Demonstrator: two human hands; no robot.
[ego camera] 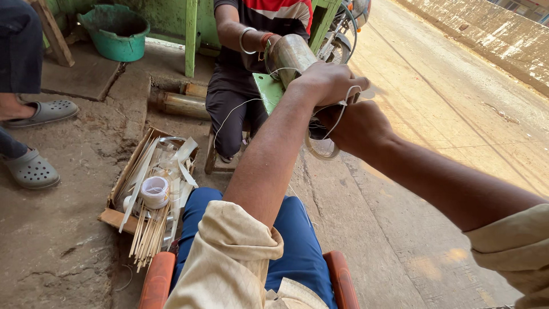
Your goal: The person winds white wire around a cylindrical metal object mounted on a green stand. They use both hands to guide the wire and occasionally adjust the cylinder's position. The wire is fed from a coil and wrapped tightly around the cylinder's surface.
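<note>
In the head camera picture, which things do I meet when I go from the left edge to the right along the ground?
Grey clog → wooden box of sticks → white spool of thread → small wooden stool → concrete road.

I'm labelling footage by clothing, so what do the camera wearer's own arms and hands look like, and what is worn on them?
Both arms are bare from the elbow down. The left hand and right hand wear no gloves; I can see no rings or watch. Each arm has a loose, cream-coloured sleeve of creased cloth, pushed up near the elbow; the right arm's shows at the picture's lower right edge.
</note>
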